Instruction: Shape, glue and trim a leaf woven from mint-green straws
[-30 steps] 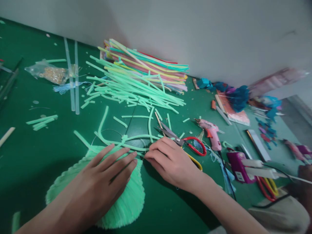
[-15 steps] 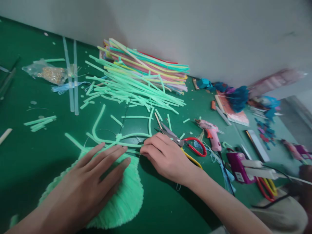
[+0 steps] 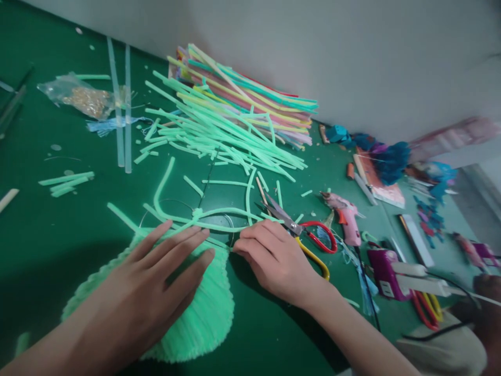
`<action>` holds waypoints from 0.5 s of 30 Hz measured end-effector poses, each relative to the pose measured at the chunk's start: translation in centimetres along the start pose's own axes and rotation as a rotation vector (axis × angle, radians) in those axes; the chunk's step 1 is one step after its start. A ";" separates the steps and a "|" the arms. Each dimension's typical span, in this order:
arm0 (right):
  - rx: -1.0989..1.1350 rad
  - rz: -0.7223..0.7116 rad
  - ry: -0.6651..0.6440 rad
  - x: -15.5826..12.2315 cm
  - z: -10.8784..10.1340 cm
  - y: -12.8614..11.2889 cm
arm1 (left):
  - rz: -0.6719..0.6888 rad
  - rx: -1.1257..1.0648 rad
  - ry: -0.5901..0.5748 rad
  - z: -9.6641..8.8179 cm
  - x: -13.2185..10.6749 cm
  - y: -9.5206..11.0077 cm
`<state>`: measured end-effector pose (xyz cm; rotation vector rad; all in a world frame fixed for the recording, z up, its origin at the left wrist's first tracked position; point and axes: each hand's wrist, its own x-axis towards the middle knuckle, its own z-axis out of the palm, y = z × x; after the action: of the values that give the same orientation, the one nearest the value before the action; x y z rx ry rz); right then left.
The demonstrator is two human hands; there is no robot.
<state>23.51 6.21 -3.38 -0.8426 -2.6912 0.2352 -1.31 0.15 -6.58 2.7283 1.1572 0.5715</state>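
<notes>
My left hand point(image 3: 156, 287) lies flat with its fingers stretched over a fan-shaped light-green fuzzy piece point(image 3: 203, 318), made of pipe cleaners set side by side. At the piece's upper right corner, my right hand point(image 3: 274, 256) is closed in a pinch. A thin wire point(image 3: 232, 237) curves down to its fingertips; the exact grip is partly hidden. Just beyond both hands, bent light-green pipe cleaners point(image 3: 158, 193) cross at a small knot point(image 3: 198, 213). Scissors point(image 3: 291, 224) with red and yellow handles lie partly spread behind my right hand.
Loose green pipe cleaners point(image 3: 235, 141) lie before a multicoloured bundle point(image 3: 289, 109) by the wall. Two clear glue sticks point(image 3: 128, 109) and a plastic bag point(image 3: 88, 99) are at left. At right are a pink glue gun point(image 3: 348, 219), a purple box point(image 3: 385, 274) and another person's hand point(image 3: 487, 292).
The view has shifted a little. My right hand has moved slightly right and toward me, and a pipe cleaner end now shows beyond it. My left hand stays pressed on the green piece.
</notes>
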 end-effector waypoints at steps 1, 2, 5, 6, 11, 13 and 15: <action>-0.005 -0.002 -0.001 0.0 -0.1 -0.1 | 0.007 0.006 -0.003 0.0 0.0 0.0; -0.011 -0.004 -0.001 0.0 -0.1 -0.1 | 0.010 0.009 -0.001 0.1 0.0 0.0; -0.031 -0.015 -0.001 0.3 -0.4 -0.3 | 0.009 -0.002 0.021 0.1 0.0 0.2; -0.036 -0.016 -0.006 0.4 -0.5 -0.3 | 0.013 -0.005 0.031 0.1 0.1 0.2; -0.054 -0.059 -0.047 1.1 -0.8 -0.3 | 0.022 -0.002 0.040 0.0 0.2 0.3; -0.063 -0.082 -0.066 1.5 -0.9 -0.3 | 0.014 0.002 0.047 0.0 0.3 0.3; -0.075 -0.103 -0.096 1.9 -1.0 -0.4 | 0.013 0.002 0.057 0.0 0.4 0.3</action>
<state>22.14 7.02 -1.85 -0.7285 -2.8394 0.1560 -0.86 0.18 -6.34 2.7401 1.1539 0.6549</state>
